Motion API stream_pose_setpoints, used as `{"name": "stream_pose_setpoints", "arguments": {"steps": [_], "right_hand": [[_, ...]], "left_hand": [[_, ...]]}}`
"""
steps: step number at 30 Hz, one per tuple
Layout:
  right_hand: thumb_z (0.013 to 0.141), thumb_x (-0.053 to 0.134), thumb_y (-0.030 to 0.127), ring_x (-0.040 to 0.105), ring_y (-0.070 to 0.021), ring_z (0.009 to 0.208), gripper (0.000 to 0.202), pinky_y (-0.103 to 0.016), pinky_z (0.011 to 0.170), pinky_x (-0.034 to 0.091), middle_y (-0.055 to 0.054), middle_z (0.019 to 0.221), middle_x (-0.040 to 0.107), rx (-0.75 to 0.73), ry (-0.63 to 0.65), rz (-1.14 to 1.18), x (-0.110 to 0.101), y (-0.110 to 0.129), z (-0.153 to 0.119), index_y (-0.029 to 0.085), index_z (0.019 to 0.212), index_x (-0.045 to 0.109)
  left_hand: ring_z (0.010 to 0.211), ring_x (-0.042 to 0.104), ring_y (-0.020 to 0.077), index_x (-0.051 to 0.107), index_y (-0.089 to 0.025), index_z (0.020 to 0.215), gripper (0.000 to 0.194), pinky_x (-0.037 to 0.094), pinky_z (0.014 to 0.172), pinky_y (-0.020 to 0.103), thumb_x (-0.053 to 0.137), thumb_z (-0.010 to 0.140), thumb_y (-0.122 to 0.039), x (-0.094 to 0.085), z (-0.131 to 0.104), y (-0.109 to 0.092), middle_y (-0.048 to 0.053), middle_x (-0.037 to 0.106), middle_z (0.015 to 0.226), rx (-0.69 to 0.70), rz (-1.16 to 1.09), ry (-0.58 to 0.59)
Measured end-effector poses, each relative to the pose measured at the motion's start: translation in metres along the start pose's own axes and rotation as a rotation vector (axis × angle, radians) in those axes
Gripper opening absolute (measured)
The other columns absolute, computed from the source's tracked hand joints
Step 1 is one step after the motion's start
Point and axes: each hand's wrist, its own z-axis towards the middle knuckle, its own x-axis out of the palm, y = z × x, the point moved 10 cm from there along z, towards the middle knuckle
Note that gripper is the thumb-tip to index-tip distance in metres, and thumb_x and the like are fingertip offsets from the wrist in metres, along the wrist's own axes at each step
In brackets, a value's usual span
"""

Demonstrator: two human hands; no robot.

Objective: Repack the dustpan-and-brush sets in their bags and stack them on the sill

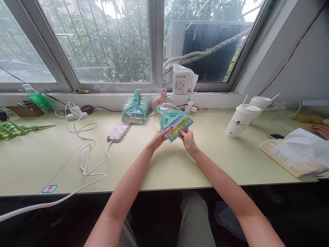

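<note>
Between my two hands is a teal mini dustpan and brush set (pixel 172 117) in clear plastic wrap, tilted, with a colourful printed label across its lower part. My left hand (pixel 158 139) grips its lower left edge. At its lower right edge, my right hand (pixel 187 138) holds on with the thumb over the label. Behind to the left stands a row of similar wrapped dustpan sets (pixel 135 108), teal in front with yellow-green handles farther back. A pink dustpan set (pixel 162 98) leans near the sill, its lower part partly covered by the held one.
White cables (pixel 88 151) and a blurred-out device (pixel 118 132) lie left on the table (pixel 144 171). White lidded cups (pixel 243 120) with straws and a tissue pack (pixel 295 151) are right. Another person's hand (pixel 321 131) rests at the far right. A white package (pixel 183 79) sits on the sill.
</note>
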Motion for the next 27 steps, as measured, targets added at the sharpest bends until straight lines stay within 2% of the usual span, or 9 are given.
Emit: {"name": "stream_pose_setpoints", "arguments": {"steps": [6, 12, 14, 17, 19, 20, 21, 23, 27], "right_hand": [[0.065, 0.079, 0.030, 0.065, -0.0227, 0.102, 0.034, -0.038, 0.087, 0.058, -0.005, 0.101, 0.070, -0.007, 0.027, -0.010, 0.007, 0.005, -0.003, 0.020, 0.090, 0.059], [0.065, 0.078, 0.029, 0.065, -0.0219, 0.102, 0.034, -0.035, 0.086, 0.058, -0.005, 0.102, 0.069, -0.086, -0.062, 0.043, -0.004, 0.017, -0.001, 0.020, 0.091, 0.059], [0.064, 0.079, 0.029, 0.065, -0.0215, 0.102, 0.035, -0.034, 0.086, 0.058, -0.005, 0.103, 0.069, -0.089, -0.076, 0.044, -0.008, 0.016, 0.001, 0.020, 0.092, 0.059], [0.063, 0.080, 0.032, 0.065, -0.0212, 0.100, 0.039, -0.035, 0.085, 0.058, -0.004, 0.102, 0.069, -0.089, -0.084, 0.035, -0.011, 0.013, 0.003, 0.020, 0.093, 0.059], [0.062, 0.080, 0.035, 0.066, -0.0210, 0.097, 0.041, -0.036, 0.084, 0.058, -0.004, 0.100, 0.069, -0.094, -0.075, 0.017, -0.010, 0.011, 0.003, 0.020, 0.094, 0.060], [0.061, 0.081, 0.036, 0.066, -0.0210, 0.096, 0.041, -0.037, 0.084, 0.058, -0.004, 0.099, 0.069, -0.098, -0.066, 0.003, -0.008, 0.010, 0.003, 0.020, 0.094, 0.060], [0.061, 0.081, 0.037, 0.067, -0.0209, 0.094, 0.042, -0.037, 0.083, 0.058, -0.004, 0.098, 0.070, -0.099, -0.055, -0.015, -0.006, 0.009, 0.002, 0.020, 0.093, 0.060], [0.059, 0.082, 0.039, 0.067, -0.0209, 0.089, 0.043, -0.038, 0.081, 0.059, -0.004, 0.094, 0.070, -0.092, -0.030, -0.064, 0.000, 0.007, 0.001, 0.020, 0.090, 0.060], [0.056, 0.083, 0.043, 0.068, -0.0210, 0.084, 0.045, -0.040, 0.078, 0.058, -0.004, 0.089, 0.071, -0.063, 0.033, -0.168, 0.013, 0.001, -0.003, 0.020, 0.088, 0.060]], "left_hand": [[0.120, 0.055, 0.0277, 0.058, -0.019, 0.119, 0.050, 0.042, 0.104, 0.044, 0.069, 0.077, -0.044, 0.005, -0.002, -0.008, 0.009, 0.063, 0.125, 0.101, -0.045, -0.036], [0.126, 0.050, 0.0266, 0.044, -0.025, 0.135, 0.067, 0.040, 0.105, 0.043, 0.071, 0.075, -0.042, 0.030, -0.002, 0.005, 0.010, 0.053, 0.136, 0.040, 0.031, 0.066], [0.130, 0.045, 0.0269, 0.027, -0.028, 0.144, 0.083, 0.039, 0.105, 0.043, 0.069, 0.075, -0.049, 0.016, -0.002, 0.000, 0.011, 0.044, 0.143, 0.081, 0.079, -0.090], [0.139, 0.031, 0.0279, 0.010, -0.027, 0.148, 0.095, 0.034, 0.107, 0.043, 0.064, 0.075, -0.059, -0.028, -0.025, -0.031, 0.015, 0.024, 0.153, 0.263, 0.327, -0.605], [0.139, 0.027, 0.0288, 0.019, -0.024, 0.145, 0.088, 0.031, 0.108, 0.044, 0.060, 0.077, -0.061, -0.034, -0.055, -0.066, 0.016, 0.024, 0.152, 0.468, 0.641, -0.898], [0.137, 0.030, 0.0293, 0.028, -0.022, 0.140, 0.079, 0.031, 0.107, 0.044, 0.058, 0.078, -0.061, -0.026, -0.064, -0.080, 0.016, 0.030, 0.148, 0.561, 0.823, -0.954], [0.132, 0.035, 0.0295, 0.038, -0.022, 0.133, 0.068, 0.032, 0.105, 0.044, 0.057, 0.079, -0.060, -0.014, -0.067, -0.090, 0.015, 0.038, 0.142, 0.624, 1.001, -0.945], [0.119, 0.045, 0.0290, 0.051, -0.022, 0.118, 0.051, 0.035, 0.098, 0.043, 0.057, 0.081, -0.056, 0.009, -0.059, -0.093, 0.013, 0.052, 0.124, 0.651, 1.294, -0.808], [0.099, 0.053, 0.0264, 0.056, -0.020, 0.105, 0.030, 0.040, 0.085, 0.038, 0.054, 0.085, -0.042, 0.028, -0.040, -0.077, 0.010, 0.060, 0.100, 0.572, 1.603, -0.568]]}}
